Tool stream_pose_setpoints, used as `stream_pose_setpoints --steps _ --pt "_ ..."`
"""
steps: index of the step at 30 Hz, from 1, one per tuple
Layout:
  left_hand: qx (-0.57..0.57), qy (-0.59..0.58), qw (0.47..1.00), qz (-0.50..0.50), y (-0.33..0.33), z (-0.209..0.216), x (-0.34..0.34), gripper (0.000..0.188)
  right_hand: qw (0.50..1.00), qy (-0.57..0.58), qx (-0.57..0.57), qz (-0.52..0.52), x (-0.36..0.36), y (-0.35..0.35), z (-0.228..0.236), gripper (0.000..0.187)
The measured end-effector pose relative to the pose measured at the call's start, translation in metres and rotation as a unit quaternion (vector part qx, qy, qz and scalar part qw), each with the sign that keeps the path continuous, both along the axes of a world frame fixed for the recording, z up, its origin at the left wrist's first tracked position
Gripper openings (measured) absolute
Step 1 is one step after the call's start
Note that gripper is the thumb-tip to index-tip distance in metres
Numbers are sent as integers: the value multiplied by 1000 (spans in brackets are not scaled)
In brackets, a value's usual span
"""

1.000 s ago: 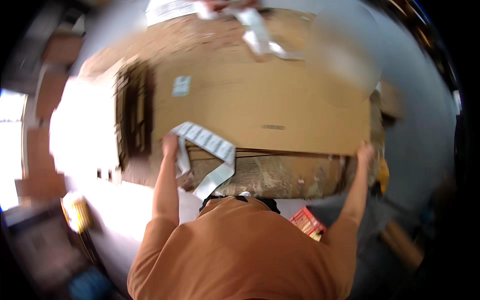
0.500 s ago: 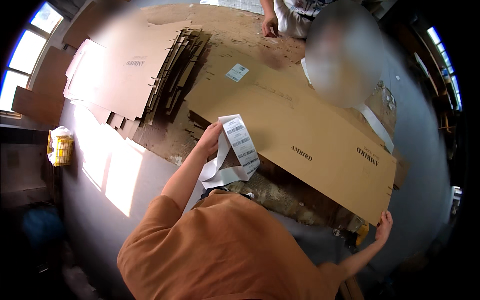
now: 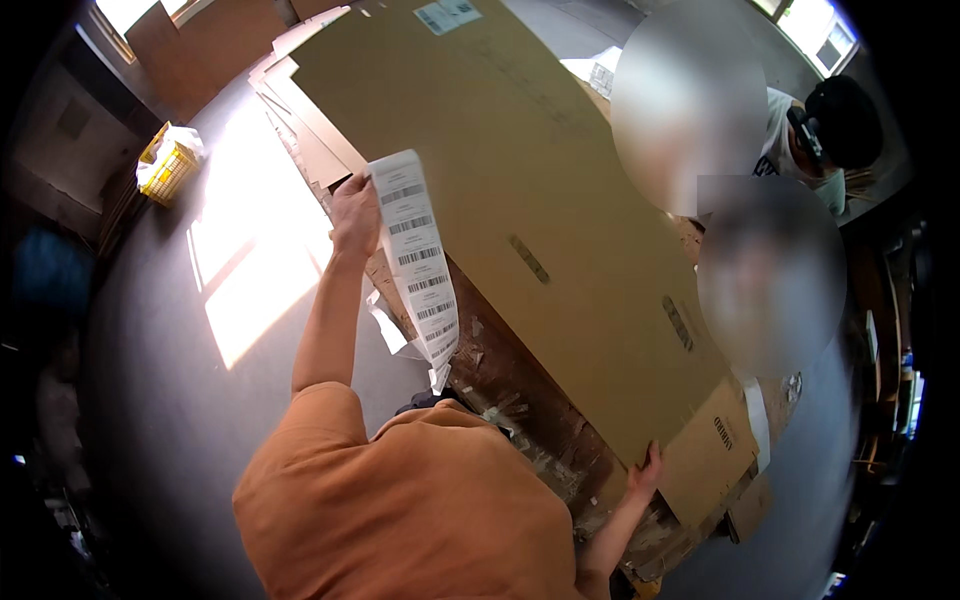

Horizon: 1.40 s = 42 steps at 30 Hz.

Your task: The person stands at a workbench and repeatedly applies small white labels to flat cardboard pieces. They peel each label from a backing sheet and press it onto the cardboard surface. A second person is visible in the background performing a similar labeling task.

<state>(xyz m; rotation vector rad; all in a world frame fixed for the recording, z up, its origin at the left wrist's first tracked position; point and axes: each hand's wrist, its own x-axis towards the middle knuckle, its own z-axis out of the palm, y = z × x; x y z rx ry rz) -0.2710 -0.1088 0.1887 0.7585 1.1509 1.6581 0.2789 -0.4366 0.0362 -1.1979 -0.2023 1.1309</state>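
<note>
My left hand (image 3: 357,217) is closed on the top end of a long white strip of barcode labels (image 3: 420,262), which hangs down toward my body. The hand is close to the left edge of a large brown cardboard sheet (image 3: 500,170); whether it also grips that edge I cannot tell. At the sheet's near right corner, my right hand (image 3: 645,473) is closed, thumb on top and the other fingers mostly hidden. Two white labels (image 3: 447,14) are stuck near the sheet's far end. Another cardboard sheet (image 3: 705,455) lies beneath its near end.
The worn worktable (image 3: 530,445) shows along the near side, littered with paper scraps. Stacked cardboard (image 3: 315,140) sticks out at the far left. A yellow basket (image 3: 168,172) with a white bag stands on the floor (image 3: 160,330). Across the table are people, partly blurred.
The view has turned. The cardboard sheet has shifted left, covering most of the left stack and exposing another sheet on the right. My right hand has come inward with it; the label strip hangs straighter.
</note>
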Motion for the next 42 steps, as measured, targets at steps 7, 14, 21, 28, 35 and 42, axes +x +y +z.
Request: stream_pose_setpoints --steps 7,14,21,28,35,42 --pt "-7 74 993 90 -76 -10 -61 36 999 21 10 48 -266 273 79 51" --pt "60 395 916 -37 -89 3 -45 27 988 24 86 130 -408 380 57 21" --pt "26 233 966 -108 -49 -1 -5 18 883 -197 -21 426 -364 338 95 30" --pt "-6 165 941 -295 -16 2 81 18 905 -226 184 309 -288 264 144 34" --pt "-26 306 861 -405 2 -39 150 19 919 -345 111 157 -243 229 135 10" --pt "-84 412 804 -420 26 -123 186 28 928 -364 1 73 -186 252 82 9"
